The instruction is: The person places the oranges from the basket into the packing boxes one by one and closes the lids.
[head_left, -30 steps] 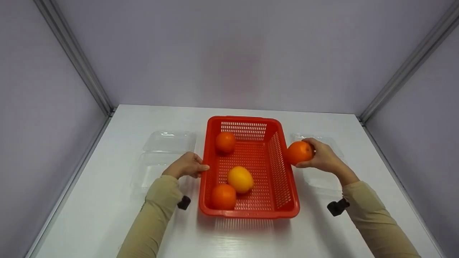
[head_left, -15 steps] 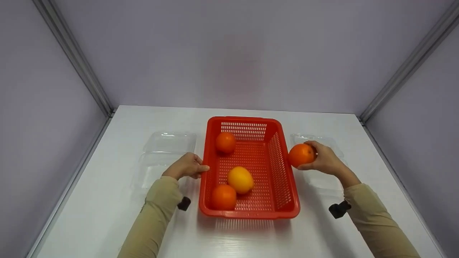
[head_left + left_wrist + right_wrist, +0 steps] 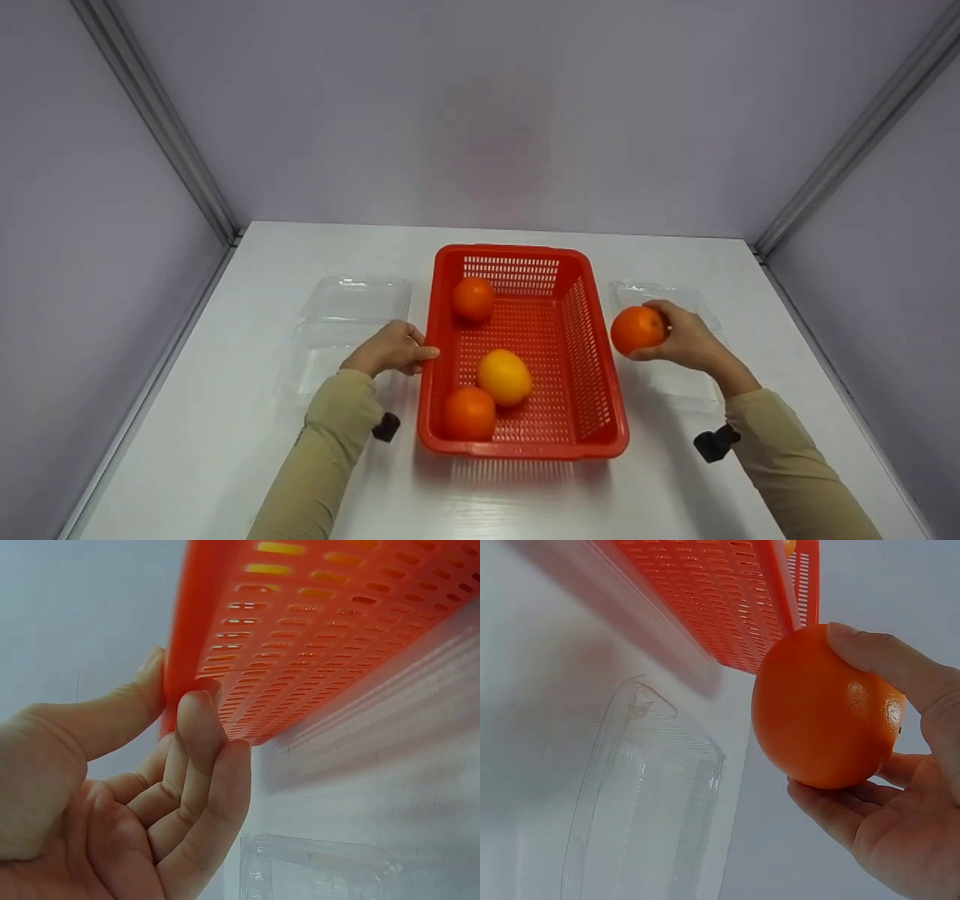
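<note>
My left hand [image 3: 391, 347] pinches the left rim of a red perforated plastic basket [image 3: 596, 352]; in the left wrist view the thumb lies on one side of the rim and the fingers on the other. To the right of the basket, my right hand [image 3: 686, 337] grips an orange [image 3: 637, 331] between thumb and fingers, above a clear plastic container [image 3: 641, 795]. Inside the basket an orange [image 3: 473, 299] lies at the back left. Another orange [image 3: 469, 414] is at the front left, beside a yellower fruit [image 3: 504, 378].
A second clear container [image 3: 356, 300] with its lid open lies on the white table [image 3: 217, 420] at the left, partly behind the left hand. Pale panels [image 3: 480, 112] with grey metal corner posts [image 3: 154, 112] enclose the table at the back and sides.
My right hand has moved a little right and toward me with the orange, away from the basket's right rim. The left hand and the basket have stayed in place.
</note>
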Action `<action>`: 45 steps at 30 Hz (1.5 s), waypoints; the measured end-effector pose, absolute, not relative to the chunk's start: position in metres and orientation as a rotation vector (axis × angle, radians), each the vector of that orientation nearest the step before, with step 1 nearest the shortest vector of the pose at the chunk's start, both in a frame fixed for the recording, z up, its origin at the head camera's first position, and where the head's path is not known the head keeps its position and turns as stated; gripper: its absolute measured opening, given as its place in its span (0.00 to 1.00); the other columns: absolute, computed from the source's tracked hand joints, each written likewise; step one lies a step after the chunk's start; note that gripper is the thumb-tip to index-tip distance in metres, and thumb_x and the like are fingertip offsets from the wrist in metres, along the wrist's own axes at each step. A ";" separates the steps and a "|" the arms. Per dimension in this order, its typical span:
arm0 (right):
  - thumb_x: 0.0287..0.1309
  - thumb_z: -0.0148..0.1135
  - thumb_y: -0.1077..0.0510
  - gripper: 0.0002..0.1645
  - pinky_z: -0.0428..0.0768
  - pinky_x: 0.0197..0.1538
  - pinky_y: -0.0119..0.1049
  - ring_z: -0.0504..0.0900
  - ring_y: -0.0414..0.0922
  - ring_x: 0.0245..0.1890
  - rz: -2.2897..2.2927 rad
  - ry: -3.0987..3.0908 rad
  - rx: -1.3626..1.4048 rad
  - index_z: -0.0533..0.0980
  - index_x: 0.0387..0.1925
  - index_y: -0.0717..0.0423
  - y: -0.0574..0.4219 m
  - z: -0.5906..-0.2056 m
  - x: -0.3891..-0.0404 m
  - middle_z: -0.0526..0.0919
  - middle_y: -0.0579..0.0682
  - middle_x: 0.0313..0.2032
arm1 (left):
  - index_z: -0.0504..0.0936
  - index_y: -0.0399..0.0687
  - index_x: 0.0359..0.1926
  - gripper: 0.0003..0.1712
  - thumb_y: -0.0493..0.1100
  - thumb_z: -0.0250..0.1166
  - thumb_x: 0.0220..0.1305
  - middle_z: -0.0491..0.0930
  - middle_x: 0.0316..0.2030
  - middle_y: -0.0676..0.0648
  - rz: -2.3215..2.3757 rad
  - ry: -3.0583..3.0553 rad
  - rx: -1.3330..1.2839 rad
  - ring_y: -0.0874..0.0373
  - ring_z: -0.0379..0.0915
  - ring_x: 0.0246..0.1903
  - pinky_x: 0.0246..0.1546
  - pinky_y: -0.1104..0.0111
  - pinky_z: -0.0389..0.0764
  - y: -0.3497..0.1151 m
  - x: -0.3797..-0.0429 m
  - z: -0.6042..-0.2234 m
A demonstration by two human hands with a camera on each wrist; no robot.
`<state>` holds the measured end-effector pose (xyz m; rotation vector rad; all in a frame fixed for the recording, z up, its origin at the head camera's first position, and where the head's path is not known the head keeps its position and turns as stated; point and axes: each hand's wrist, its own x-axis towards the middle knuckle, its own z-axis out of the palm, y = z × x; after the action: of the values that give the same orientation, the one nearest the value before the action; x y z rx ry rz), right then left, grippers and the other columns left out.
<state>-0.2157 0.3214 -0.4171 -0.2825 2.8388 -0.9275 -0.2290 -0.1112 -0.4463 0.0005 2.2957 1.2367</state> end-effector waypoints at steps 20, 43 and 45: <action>0.44 0.76 0.53 0.49 0.76 0.56 0.61 0.74 0.63 0.53 -0.921 2.822 -0.231 0.62 0.63 0.70 0.332 -0.429 -0.213 0.74 0.70 0.56 | 0.72 0.34 0.45 0.17 0.43 0.64 0.64 0.75 0.18 0.53 1.203 2.294 -0.013 0.66 0.73 0.19 0.30 0.74 0.78 -0.110 -0.228 -0.445; 0.45 0.75 0.54 0.47 0.76 0.56 0.59 0.75 0.62 0.51 -0.930 2.821 -0.199 0.63 0.61 0.71 0.344 -0.441 -0.212 0.75 0.70 0.54 | 0.73 0.34 0.45 0.17 0.44 0.64 0.64 0.74 0.20 0.53 1.180 2.301 -0.024 0.64 0.72 0.20 0.30 0.75 0.78 -0.111 -0.227 -0.444; 0.44 0.75 0.54 0.46 0.76 0.56 0.58 0.75 0.61 0.51 -0.930 2.816 -0.186 0.63 0.61 0.71 0.345 -0.442 -0.212 0.76 0.70 0.54 | 0.73 0.35 0.45 0.17 0.44 0.64 0.64 0.75 0.20 0.53 1.184 2.296 -0.028 0.64 0.73 0.20 0.30 0.75 0.78 -0.110 -0.227 -0.444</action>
<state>-0.2122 0.3452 -0.4421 -0.1863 2.8156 -0.9303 -0.2275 -0.1099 -0.4442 -0.0278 2.2960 1.1839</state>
